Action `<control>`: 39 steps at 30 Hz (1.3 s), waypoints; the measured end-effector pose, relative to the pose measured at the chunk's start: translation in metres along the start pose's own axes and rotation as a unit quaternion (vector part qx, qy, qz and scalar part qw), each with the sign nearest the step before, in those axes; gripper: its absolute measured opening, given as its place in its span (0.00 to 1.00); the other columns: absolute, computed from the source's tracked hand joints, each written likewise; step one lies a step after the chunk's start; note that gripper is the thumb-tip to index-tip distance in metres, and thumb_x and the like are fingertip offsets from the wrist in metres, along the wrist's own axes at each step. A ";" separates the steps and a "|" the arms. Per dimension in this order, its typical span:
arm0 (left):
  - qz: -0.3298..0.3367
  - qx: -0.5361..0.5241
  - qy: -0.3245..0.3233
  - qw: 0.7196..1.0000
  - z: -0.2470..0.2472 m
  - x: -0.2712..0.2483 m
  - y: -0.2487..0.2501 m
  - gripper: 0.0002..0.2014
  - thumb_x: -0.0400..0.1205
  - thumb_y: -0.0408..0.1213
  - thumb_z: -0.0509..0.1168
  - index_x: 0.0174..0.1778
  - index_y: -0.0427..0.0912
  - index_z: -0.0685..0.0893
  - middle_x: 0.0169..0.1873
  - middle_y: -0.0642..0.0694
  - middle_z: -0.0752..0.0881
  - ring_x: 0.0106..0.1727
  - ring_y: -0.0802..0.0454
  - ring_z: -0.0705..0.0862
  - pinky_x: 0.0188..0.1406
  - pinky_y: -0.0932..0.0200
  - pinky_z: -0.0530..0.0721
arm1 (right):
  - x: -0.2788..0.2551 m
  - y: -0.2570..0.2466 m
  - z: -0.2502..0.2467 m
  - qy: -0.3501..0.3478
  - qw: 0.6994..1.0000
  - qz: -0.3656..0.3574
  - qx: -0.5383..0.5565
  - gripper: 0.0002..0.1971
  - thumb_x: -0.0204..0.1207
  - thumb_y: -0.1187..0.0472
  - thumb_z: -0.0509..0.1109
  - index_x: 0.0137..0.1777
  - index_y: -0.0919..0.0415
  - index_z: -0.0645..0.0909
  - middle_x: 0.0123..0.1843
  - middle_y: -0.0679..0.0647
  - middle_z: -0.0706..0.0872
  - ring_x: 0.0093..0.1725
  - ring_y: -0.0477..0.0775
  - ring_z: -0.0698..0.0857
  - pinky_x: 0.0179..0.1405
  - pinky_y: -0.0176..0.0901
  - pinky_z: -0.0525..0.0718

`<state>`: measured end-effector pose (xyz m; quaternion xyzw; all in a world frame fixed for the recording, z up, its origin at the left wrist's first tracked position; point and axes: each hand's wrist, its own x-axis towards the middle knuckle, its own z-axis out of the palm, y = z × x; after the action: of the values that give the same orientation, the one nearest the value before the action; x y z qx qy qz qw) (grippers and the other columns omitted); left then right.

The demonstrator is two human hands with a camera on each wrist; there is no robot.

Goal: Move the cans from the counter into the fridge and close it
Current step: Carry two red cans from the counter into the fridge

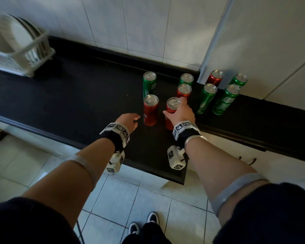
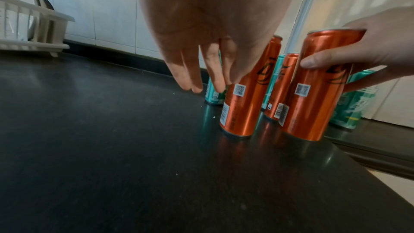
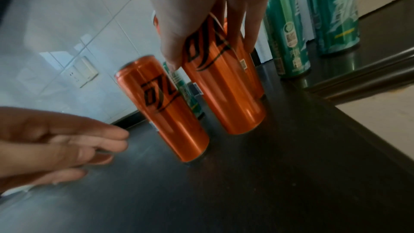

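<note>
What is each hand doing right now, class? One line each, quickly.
Left hand: open, fingers straight, beside the near-left red can, holding nothing.
Right hand: thumb and fingers curled round the near-right red can, still on the counter.

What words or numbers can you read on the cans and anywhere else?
Nothing can be read for sure.
On the red can: big black slanted lettering, too stylised to read.
By the QR code and barcode: print too small.
On the green can: white lettering, blurred.
On the wrist bands: square patterns, no words.
</note>
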<state>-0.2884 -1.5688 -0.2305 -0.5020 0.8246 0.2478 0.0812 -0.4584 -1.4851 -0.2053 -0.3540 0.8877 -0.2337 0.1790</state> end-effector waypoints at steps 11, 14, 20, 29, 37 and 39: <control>-0.021 -0.025 -0.006 0.999 -0.025 0.006 0.014 0.40 0.76 0.41 0.71 0.81 0.44 0.57 0.76 0.45 0.72 0.75 0.44 0.73 0.72 0.47 0.74 | -0.012 -0.014 -0.038 0.049 0.995 -0.075 -0.047 0.36 0.68 0.37 0.72 0.71 0.52 0.63 0.61 0.54 0.83 0.61 0.60 0.84 0.56 0.53 0.83; -0.003 -0.039 -0.011 0.999 -0.019 0.015 0.015 0.42 0.74 0.41 0.73 0.81 0.43 0.57 0.76 0.44 0.71 0.76 0.43 0.72 0.73 0.46 0.73 | -0.014 -0.014 -0.033 0.059 0.994 -0.074 -0.051 0.36 0.68 0.37 0.72 0.71 0.52 0.63 0.61 0.53 0.83 0.60 0.59 0.84 0.54 0.52 0.83; 0.025 -0.104 -0.027 0.994 -0.006 0.039 0.016 0.39 0.70 0.41 0.76 0.75 0.40 0.66 0.70 0.41 0.78 0.71 0.42 0.76 0.71 0.48 0.73 | -0.016 -0.011 -0.022 0.069 0.995 -0.029 -0.070 0.38 0.69 0.36 0.71 0.73 0.53 0.61 0.63 0.54 0.82 0.59 0.57 0.84 0.52 0.49 0.82; 0.038 -0.200 -0.043 0.978 0.003 0.071 0.017 0.46 0.67 0.38 0.78 0.79 0.44 0.62 0.72 0.44 0.76 0.75 0.44 0.72 0.76 0.46 0.68 | -0.016 -0.011 -0.003 0.095 0.992 0.035 -0.080 0.35 0.69 0.39 0.72 0.71 0.54 0.64 0.66 0.53 0.80 0.63 0.57 0.82 0.55 0.50 0.80; 0.145 -0.178 -0.062 0.971 -0.016 0.050 0.028 0.41 0.68 0.33 0.77 0.76 0.45 0.67 0.72 0.44 0.76 0.76 0.46 0.71 0.76 0.49 0.67 | -0.039 -0.008 -0.008 0.129 0.985 0.089 -0.070 0.36 0.69 0.39 0.72 0.71 0.54 0.63 0.65 0.54 0.81 0.62 0.58 0.82 0.54 0.52 0.81; 0.181 -0.187 -0.079 0.962 -0.021 0.042 0.037 0.42 0.68 0.31 0.77 0.77 0.46 0.65 0.72 0.44 0.76 0.76 0.46 0.71 0.75 0.51 0.68 | -0.051 -0.003 -0.017 0.141 0.982 0.105 -0.065 0.36 0.70 0.40 0.72 0.72 0.54 0.62 0.66 0.55 0.80 0.62 0.59 0.82 0.55 0.52 0.81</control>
<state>-0.3379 -1.5985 -0.2160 -0.3290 0.8315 0.4475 0.0044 -0.4300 -1.4456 -0.1819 -0.2332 0.9495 -0.2033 0.0521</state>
